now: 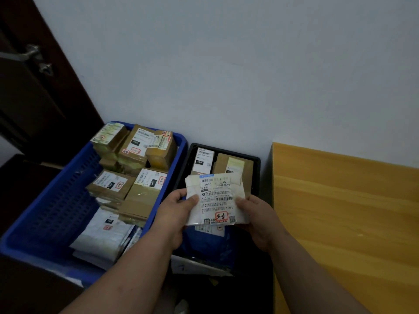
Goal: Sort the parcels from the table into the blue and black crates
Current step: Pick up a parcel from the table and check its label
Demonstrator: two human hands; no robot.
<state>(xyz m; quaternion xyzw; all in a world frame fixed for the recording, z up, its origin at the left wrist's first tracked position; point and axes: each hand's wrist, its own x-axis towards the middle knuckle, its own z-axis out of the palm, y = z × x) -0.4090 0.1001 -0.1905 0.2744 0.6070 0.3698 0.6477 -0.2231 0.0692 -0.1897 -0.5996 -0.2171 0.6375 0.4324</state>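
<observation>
Both hands hold a flat white parcel (pixel 215 199) with a shipping label and a red stamp, above the black crate (pixel 257 163). My left hand (pixel 175 210) pinches its left edge with the thumb on top. My right hand (pixel 260 219) grips its right edge the same way. The black crate holds two brown boxes at the back and a blue bag (pixel 209 248) with a white label under the held parcel. To the left, the blue crate (pixel 56 214) is filled with several labelled brown boxes and white mailers.
A yellow wooden table (pixel 347 223) stands right of the black crate, its visible top bare. A white wall runs behind the crates. A dark door with a metal handle (pixel 34 56) is at the far left.
</observation>
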